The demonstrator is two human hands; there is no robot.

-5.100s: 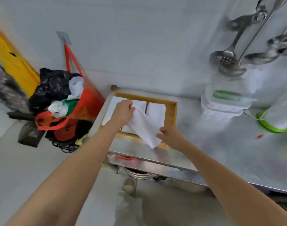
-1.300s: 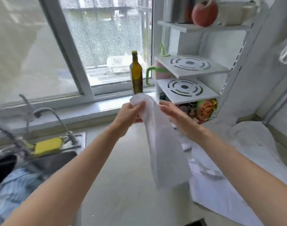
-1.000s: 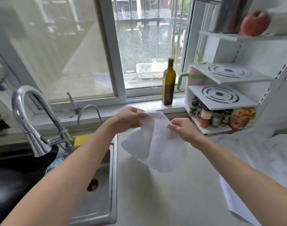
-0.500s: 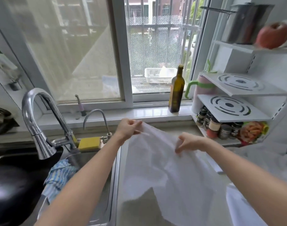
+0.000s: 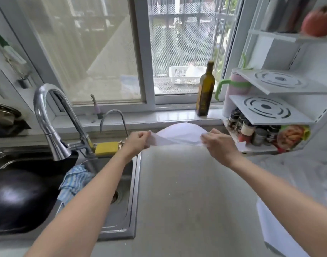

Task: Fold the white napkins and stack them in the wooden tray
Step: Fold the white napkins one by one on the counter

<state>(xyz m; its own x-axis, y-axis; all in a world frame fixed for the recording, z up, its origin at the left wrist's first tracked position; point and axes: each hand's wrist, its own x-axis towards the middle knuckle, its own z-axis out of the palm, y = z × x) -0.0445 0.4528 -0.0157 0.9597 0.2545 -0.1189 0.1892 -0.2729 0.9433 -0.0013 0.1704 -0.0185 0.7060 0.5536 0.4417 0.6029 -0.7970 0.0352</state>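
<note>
Head view, and the white napkin (image 5: pixel 177 135) is up in the air, stretched out between both hands above the far end of the counter (image 5: pixel 186 191), just in front of the window sill. Left hand (image 5: pixel 137 143) has its fingers curled tight, pinching one corner; right hand (image 5: pixel 219 143) pinches the opposite corner the same way. The cloth billows away from the person in a rounded arc, so it looks mid-flick, a shake to get it flat before it is laid down for folding. Holding it by two corners makes sense: that pulls the edge taut. Bare counter lies right below, a fair spot to spread it. More white cloth (image 5: pixel 281 232) waits at the right edge, likely the pile to be folded. No wooden tray in sight from here. Around them: a sink (image 5: pixel 122 210) on the left with a tall faucet (image 5: pixel 53 123), a yellow sponge (image 5: pixel 106 147) behind it, and an olive bottle (image 5: pixel 205 89) on the sill.
</note>
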